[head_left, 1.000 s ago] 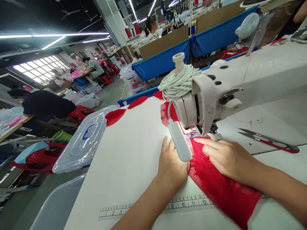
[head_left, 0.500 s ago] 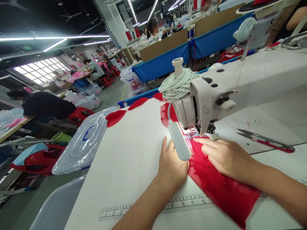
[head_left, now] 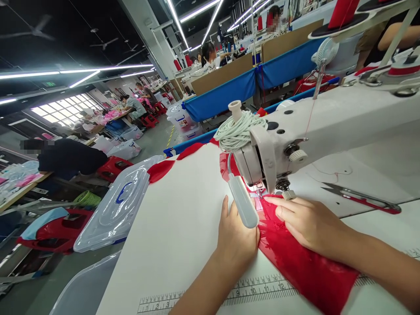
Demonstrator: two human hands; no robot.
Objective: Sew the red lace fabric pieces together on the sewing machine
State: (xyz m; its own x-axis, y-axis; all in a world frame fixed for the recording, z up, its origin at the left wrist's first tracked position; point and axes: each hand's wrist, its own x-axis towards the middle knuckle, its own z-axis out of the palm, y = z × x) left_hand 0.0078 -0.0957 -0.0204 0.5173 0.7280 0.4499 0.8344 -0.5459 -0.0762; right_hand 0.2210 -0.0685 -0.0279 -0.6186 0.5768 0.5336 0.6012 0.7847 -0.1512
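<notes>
A red lace-like fabric piece runs from under the presser foot of a white sewing machine toward the table's near edge. My left hand rests on the table along the fabric's left edge, fingers extended. A grey lamp head covers part of those fingers. On the fabric's right side, my right hand has its index finger stretched close to the foot, while the thumb and other fingers close on the cloth. The needle point is hard to make out.
Red-handled thread snips lie right of the machine head. A printed ruler crosses the near tabletop. Clear plastic boxes stand left of the table, and red fabric hangs at its far edge. Other people sit at tables beyond.
The camera has tilted up slightly, so the scene sits lower and more thread spools show at top right. Both hands keep nearly the same place by the presser foot.
</notes>
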